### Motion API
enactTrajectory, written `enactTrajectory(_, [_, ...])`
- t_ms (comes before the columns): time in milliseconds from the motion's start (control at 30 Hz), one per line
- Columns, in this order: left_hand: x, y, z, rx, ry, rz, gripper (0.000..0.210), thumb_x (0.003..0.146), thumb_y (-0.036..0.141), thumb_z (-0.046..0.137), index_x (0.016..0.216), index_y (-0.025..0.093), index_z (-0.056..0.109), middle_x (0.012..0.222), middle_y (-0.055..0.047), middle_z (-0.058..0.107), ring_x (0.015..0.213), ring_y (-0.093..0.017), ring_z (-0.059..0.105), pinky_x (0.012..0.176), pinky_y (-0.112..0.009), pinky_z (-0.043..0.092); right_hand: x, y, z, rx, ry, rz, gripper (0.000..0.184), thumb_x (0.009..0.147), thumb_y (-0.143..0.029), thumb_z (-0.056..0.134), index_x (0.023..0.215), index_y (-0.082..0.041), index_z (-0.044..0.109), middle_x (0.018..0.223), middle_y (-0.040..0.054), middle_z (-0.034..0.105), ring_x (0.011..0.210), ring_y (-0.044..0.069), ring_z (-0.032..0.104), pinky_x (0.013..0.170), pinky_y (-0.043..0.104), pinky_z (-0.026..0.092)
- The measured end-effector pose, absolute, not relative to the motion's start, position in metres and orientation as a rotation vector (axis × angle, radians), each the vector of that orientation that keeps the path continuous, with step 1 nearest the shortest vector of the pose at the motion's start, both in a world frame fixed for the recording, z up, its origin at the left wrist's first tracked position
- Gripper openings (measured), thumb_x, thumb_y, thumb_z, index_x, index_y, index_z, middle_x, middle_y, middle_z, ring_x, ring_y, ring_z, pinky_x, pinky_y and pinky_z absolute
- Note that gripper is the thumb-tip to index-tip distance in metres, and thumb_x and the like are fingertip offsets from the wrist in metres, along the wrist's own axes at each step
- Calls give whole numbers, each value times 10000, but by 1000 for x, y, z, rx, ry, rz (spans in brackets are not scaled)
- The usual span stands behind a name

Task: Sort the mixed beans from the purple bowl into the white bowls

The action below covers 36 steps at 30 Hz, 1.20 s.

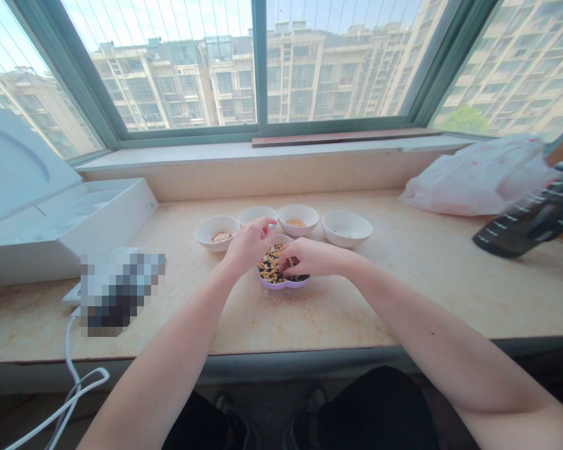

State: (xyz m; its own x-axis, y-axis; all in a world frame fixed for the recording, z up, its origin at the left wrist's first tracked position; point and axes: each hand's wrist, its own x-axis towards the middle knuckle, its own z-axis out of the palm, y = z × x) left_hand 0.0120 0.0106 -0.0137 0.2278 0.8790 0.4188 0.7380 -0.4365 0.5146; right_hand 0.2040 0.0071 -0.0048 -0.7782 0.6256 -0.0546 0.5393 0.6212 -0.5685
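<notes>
A purple dish (286,285) with a lobed rim holds a mix of black beans, yellow kernels and some pale pieces. My right hand (307,257) reaches into it from the right, fingertips pressed together down among the beans; what they pinch is hidden. Over the second white bowl from the left (251,214) hovers my left hand (249,245), its fingers curled together, and I cannot make out what is between them. The leftmost white bowl (206,234) contains pale flat pieces. Yellow kernels lie in the third bowl (304,215). The rightmost bowl (347,230) has a few tiny specks inside.
On the left stand an opened white box (107,219) and a blurred-out device (122,294) with a white cable (70,356). A plastic bag (473,175) and a dark bottle (520,215) are at the right. Windows (258,81) rise behind the counter (403,294).
</notes>
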Motion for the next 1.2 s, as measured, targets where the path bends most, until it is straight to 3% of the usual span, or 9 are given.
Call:
enactTrajectory(200, [12,10,-12,2301,1529,1000,264,936,248,543,1145,220,703,875,-34,729,791,-188,675,794,-313,517,204,8,-5,-912,-2567,797,110,838,-274,671,861,-212,758,847,34,733,759,174,627,684,294,460])
enactTrajectory(333, [10,10,-11,2265,1528,1010,248,930,235,554,1125,219,708,879,-34,729,798,-183,684,763,-293,524,205,7,1,-955,-2438,736,170,896,-306,612,860,-192,733,842,36,713,735,158,598,679,295,432])
enactTrajectory(567, [8,9,-10,2246,1522,1007,239,926,254,569,1108,207,717,860,-38,731,782,-183,684,721,-282,525,206,11,6,-862,-1859,1380,343,878,-506,638,828,-167,656,724,1,592,587,99,441,544,258,325])
enactTrajectory(733, [9,8,-10,2255,1539,975,217,922,248,553,1027,206,738,796,-30,726,758,-186,675,712,-290,515,209,10,14,-669,-1468,1739,304,849,-442,686,738,-198,540,678,-28,494,554,94,360,525,258,299])
enactTrajectory(900, [8,7,-11,2285,1532,954,213,910,221,548,1001,203,740,776,-29,724,744,-185,667,735,-306,513,213,9,19,-621,-1309,1879,249,920,-399,583,776,-214,500,684,-43,435,545,99,330,550,260,334])
enactTrajectory(1200, [8,7,-11,2309,1508,918,195,907,237,562,970,198,742,830,-43,739,759,-187,665,742,-314,515,212,7,22,-676,-1277,1876,242,883,-372,641,768,-218,493,674,-44,437,552,95,341,549,250,366])
